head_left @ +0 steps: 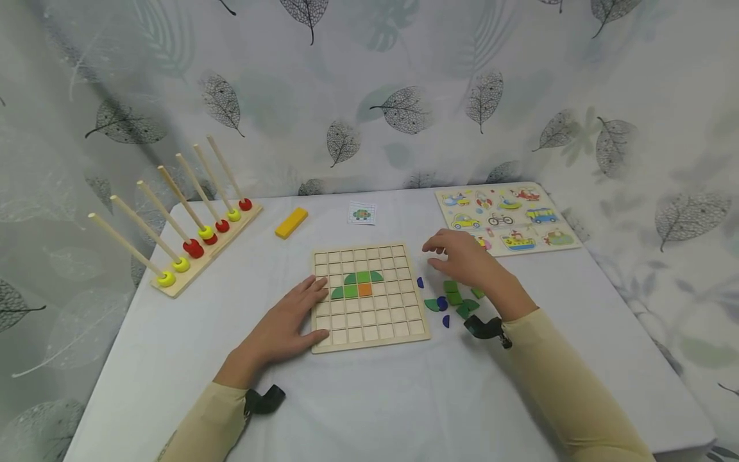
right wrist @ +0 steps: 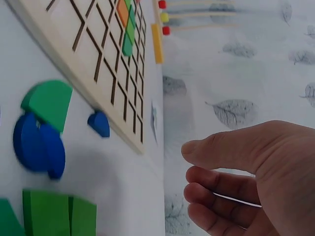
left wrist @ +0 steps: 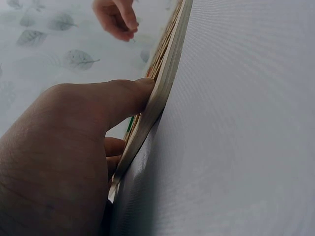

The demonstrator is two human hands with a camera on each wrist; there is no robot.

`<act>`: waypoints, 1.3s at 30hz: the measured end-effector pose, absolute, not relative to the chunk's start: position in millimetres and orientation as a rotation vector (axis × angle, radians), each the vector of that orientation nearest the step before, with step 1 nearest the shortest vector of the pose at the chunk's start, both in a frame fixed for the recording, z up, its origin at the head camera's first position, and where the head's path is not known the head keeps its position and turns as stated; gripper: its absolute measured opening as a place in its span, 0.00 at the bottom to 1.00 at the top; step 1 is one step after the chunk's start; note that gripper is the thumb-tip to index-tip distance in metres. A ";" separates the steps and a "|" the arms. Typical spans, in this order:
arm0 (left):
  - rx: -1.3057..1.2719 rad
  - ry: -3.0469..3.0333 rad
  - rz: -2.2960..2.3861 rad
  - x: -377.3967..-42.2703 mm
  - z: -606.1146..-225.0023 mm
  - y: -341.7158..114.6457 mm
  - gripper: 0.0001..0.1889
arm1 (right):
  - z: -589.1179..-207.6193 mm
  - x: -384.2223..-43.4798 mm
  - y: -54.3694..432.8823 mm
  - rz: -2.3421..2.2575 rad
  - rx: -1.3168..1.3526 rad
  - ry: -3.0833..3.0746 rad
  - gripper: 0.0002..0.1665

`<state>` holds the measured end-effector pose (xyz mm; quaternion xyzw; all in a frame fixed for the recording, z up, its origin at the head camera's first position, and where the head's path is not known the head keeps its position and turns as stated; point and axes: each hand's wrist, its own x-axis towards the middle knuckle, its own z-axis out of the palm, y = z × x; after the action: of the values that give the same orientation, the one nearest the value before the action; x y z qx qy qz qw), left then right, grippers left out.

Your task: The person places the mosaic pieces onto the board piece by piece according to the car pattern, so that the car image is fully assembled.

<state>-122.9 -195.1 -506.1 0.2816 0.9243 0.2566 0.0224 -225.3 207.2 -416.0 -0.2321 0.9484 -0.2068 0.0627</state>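
My left hand [head_left: 288, 324] rests on the left edge of a wooden grid board [head_left: 398, 330], thumb and fingers spread. In the left wrist view its thumb [left wrist: 123, 93] presses on the board's rim. Green quarter-round pieces [head_left: 377, 276], green squares [head_left: 350, 291] and an orange square [head_left: 365, 289] sit in the board's cells. My right hand [head_left: 462, 260] hovers beyond the board's right side, fingers loosely bent, with nothing visible between them. Below it lie loose green squares [head_left: 451, 287], green rounded pieces [head_left: 431, 305] and blue half-round pieces [head_left: 442, 303].
A small picture card [head_left: 362, 213] lies behind the board, with a yellow block [head_left: 291, 222] to its left. On the left stands a peg rack [head_left: 173, 285] with red and yellow beads. A picture puzzle board [head_left: 554, 221] lies at the back right, close to my right hand.
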 end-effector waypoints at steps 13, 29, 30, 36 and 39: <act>0.901 2.885 0.795 -122.4 -506.1 -195.2 0.43 | -417.6 -224.9 244.1 -0.634 -0.558 2.875 0.17; 0.872 2.863 0.794 -122.6 -509.2 -197.0 0.44 | -444.2 -220.6 260.7 -0.624 -0.491 2.743 0.19; 0.881 2.865 0.800 -122.4 -508.3 -196.5 0.44 | -445.7 -220.3 262.1 -0.619 -0.498 2.740 0.19; 0.905 2.873 0.801 -122.0 -504.3 -194.6 0.44 | -451.4 -219.7 268.2 -0.585 -0.505 2.767 0.19; 0.890 2.867 0.787 -122.8 -505.0 -195.6 0.44 | -452.6 -219.1 268.6 -0.572 -0.472 2.789 0.17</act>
<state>-122.8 -195.6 -505.0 0.2868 0.9236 0.2537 0.0192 -219.1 268.6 -452.6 -0.1621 0.9585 -0.1965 0.1278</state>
